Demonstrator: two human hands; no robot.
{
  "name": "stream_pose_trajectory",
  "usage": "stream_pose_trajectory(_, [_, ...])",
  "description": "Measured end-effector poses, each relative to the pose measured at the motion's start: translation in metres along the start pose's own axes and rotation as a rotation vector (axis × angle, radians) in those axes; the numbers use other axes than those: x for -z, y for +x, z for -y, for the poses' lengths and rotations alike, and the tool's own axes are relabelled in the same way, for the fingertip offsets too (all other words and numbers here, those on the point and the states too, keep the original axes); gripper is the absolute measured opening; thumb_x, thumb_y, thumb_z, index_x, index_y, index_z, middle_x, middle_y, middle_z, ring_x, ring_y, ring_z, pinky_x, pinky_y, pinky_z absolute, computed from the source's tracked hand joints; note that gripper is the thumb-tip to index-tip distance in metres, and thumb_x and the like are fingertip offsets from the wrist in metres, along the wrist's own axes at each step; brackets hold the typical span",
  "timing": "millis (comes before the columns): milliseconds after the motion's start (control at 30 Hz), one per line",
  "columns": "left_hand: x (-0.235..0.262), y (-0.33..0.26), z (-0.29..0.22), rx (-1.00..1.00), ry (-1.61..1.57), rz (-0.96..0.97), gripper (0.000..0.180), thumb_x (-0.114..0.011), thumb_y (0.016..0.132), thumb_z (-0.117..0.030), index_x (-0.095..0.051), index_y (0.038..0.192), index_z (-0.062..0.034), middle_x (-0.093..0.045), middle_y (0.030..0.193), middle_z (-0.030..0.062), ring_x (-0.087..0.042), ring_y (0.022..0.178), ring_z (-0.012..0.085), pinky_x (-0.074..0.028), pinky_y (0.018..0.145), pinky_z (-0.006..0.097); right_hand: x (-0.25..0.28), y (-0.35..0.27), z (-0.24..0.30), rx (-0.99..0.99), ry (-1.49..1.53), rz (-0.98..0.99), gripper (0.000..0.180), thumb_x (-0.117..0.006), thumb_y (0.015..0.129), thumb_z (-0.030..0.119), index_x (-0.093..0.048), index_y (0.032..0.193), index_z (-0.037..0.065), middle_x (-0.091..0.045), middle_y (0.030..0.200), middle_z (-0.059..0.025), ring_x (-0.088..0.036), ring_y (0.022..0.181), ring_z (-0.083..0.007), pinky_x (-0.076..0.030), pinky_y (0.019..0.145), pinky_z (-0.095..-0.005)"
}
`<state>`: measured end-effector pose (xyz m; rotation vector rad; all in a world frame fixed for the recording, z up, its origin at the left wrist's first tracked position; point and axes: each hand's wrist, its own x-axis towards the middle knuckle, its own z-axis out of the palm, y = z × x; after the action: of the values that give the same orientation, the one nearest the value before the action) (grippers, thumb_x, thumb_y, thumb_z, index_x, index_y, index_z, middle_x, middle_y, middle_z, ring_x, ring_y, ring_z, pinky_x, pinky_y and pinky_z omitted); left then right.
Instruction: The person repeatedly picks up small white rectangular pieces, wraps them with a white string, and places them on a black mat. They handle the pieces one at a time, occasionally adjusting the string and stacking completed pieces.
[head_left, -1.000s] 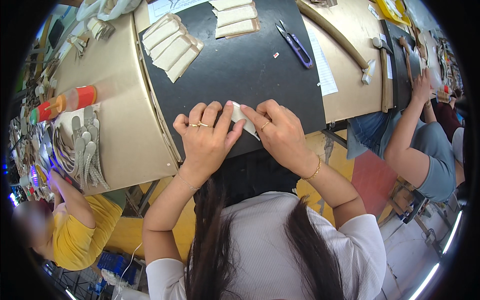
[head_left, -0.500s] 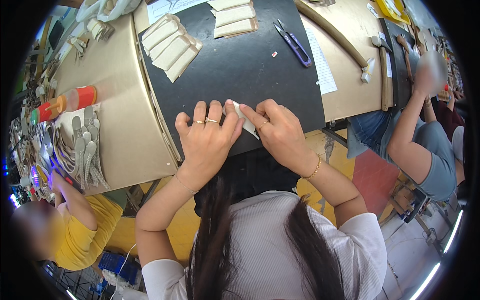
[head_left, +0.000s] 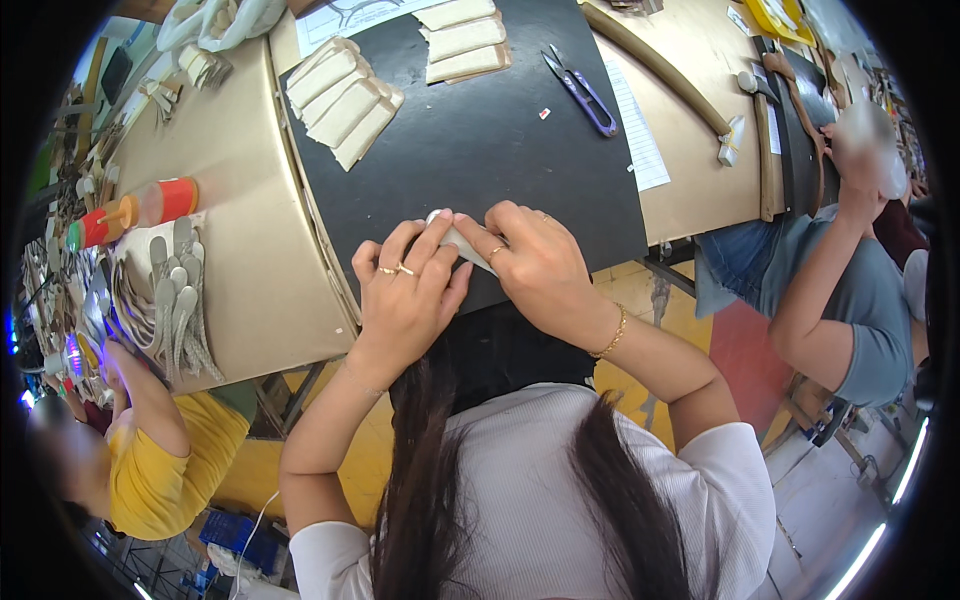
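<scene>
A small pale folded piece, like cloth or thin leather [head_left: 468, 248], lies at the near part of the black work board [head_left: 470, 160]. My left hand [head_left: 408, 295] presses on its left end with bent fingers, thumb tucked close. From the other side my right hand [head_left: 545, 262] has its index finger and thumb against the same piece; the two index fingertips nearly meet over it. Much of the piece is hidden under my fingers. Farther off lie two fanned stacks of similar pale pieces [head_left: 345, 108] [head_left: 466, 48]. Purple-handled thread snips [head_left: 588, 98] rest to their right.
On the left table are a red-and-orange bottle [head_left: 165, 200] and a bundle of pale straps [head_left: 178, 300]. To the right lie a long brown strap [head_left: 660, 72], a printed sheet [head_left: 637, 130] and a hammer [head_left: 755, 84]. Co-workers sit left [head_left: 165, 460] and right [head_left: 835, 310].
Both hands have shifted slightly left with the pale piece, and my fingers cover it differently. The co-worker on the right has raised a hand nearer the face.
</scene>
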<state>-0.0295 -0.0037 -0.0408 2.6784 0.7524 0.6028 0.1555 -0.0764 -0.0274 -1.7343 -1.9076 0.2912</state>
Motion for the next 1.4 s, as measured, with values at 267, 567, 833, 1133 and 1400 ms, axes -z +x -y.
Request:
stream_pose_trajectory(267, [0.000, -0.001, 0.002, 0.005, 0.143, -0.018, 0.044, -0.088, 0.078, -0.022, -0.066, 0.113, -0.0084, -0.070, 0.131, 0.0044, -0.061, 0.107, 0.0236, -0.037, 0.089, 0.040, 0.011, -0.014, -0.010, -0.021, 0.072, 0.073, 0.039, -0.069, 0.083, 0.005, -0.072, 0.121, 0.004, -0.053, 0.090, -0.0061, -0.060, 0.080, -0.0210, -0.051, 0.072, -0.0344])
stream_pose_trajectory(567, [0.002, 0.003, 0.001, 0.003, 0.188, 0.019, 0.044, -0.086, 0.080, -0.026, -0.070, 0.119, -0.0114, -0.070, 0.129, 0.0016, -0.060, 0.105, 0.0212, -0.037, 0.089, 0.040, 0.020, -0.024, -0.016, -0.005, 0.031, 0.101, 0.040, -0.069, 0.083, 0.004, -0.073, 0.123, 0.005, -0.051, 0.090, -0.0060, -0.059, 0.080, -0.0203, -0.051, 0.072, -0.0332])
stream_pose_trajectory(833, [0.008, 0.010, 0.001, 0.040, 0.126, 0.045, 0.043, -0.082, 0.085, -0.022, -0.070, 0.125, -0.0111, -0.070, 0.121, 0.0013, -0.060, 0.106, 0.0207, -0.037, 0.091, 0.040, 0.029, -0.016, -0.012, 0.135, -0.092, 0.157, 0.033, -0.066, 0.085, 0.007, -0.072, 0.115, -0.002, -0.050, 0.089, -0.0061, -0.057, 0.080, -0.0199, -0.049, 0.071, -0.0318])
stream_pose_trajectory(1133, [0.018, 0.030, 0.004, 0.265, -0.116, 0.216, 0.038, -0.082, 0.083, -0.020, -0.068, 0.116, -0.0098, -0.058, 0.115, 0.0090, -0.055, 0.106, 0.0296, -0.040, 0.092, 0.044, 0.052, 0.010, -0.027, 0.039, 0.005, 0.215, 0.038, -0.077, 0.084, 0.021, -0.072, 0.120, 0.008, -0.060, 0.106, -0.0071, -0.057, 0.098, -0.0259, -0.044, 0.087, -0.0390])
stream_pose_trajectory(1400, [0.025, 0.038, -0.002, 0.401, -0.246, 0.255, 0.043, -0.087, 0.076, -0.016, -0.064, 0.111, -0.0033, -0.056, 0.097, 0.0104, -0.053, 0.097, 0.0310, -0.041, 0.091, 0.041, 0.036, 0.079, -0.103, -0.476, -0.211, -0.210, 0.040, -0.077, 0.089, 0.017, -0.066, 0.125, 0.002, -0.063, 0.113, -0.0209, -0.062, 0.103, -0.0369, -0.051, 0.091, -0.0441])
